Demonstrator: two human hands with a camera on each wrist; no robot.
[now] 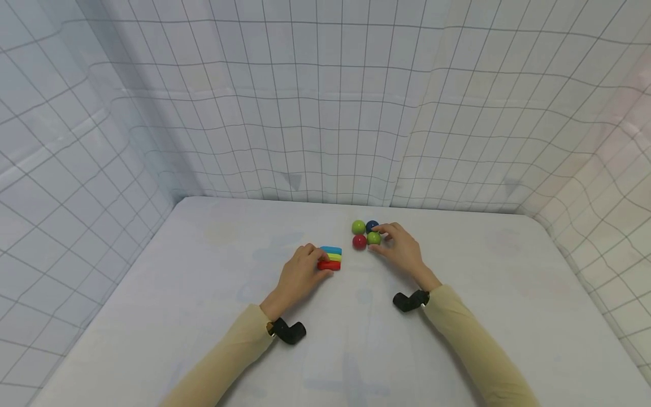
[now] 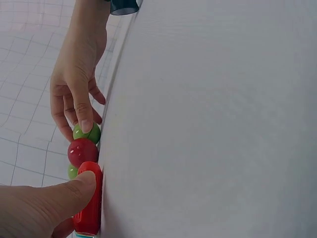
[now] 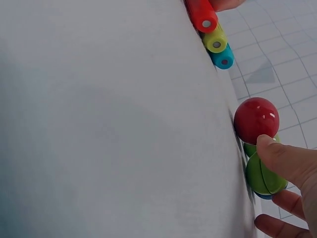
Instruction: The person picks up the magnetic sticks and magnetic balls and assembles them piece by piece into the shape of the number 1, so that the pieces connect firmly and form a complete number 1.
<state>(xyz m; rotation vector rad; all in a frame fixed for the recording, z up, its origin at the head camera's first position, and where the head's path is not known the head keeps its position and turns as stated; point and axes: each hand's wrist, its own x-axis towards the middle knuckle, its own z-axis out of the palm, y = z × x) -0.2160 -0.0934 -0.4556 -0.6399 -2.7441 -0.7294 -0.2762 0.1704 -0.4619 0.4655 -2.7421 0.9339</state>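
Observation:
Three short plastic cylinders lie side by side: a blue one (image 1: 331, 250), a yellow one (image 1: 334, 256) and a red one (image 1: 329, 265). My left hand (image 1: 300, 271) holds the row at its left end, its thumb (image 2: 84, 186) against the red cylinder and its fingers over the others. Several glossy balls form a cluster at the back: a green ball (image 1: 358, 227), a dark blue ball (image 1: 372, 226), a red ball (image 1: 359, 242) and a nearer green ball (image 1: 374, 238). My right hand (image 1: 402, 249) pinches that nearer green ball, which shows a dark seam in the right wrist view.
Everything lies on a white table (image 1: 356, 339) with its far edge just behind the balls. White grid-patterned curtains (image 1: 325, 113) hang behind it and on both sides. Each wrist wears a black camera mount (image 1: 290, 332).

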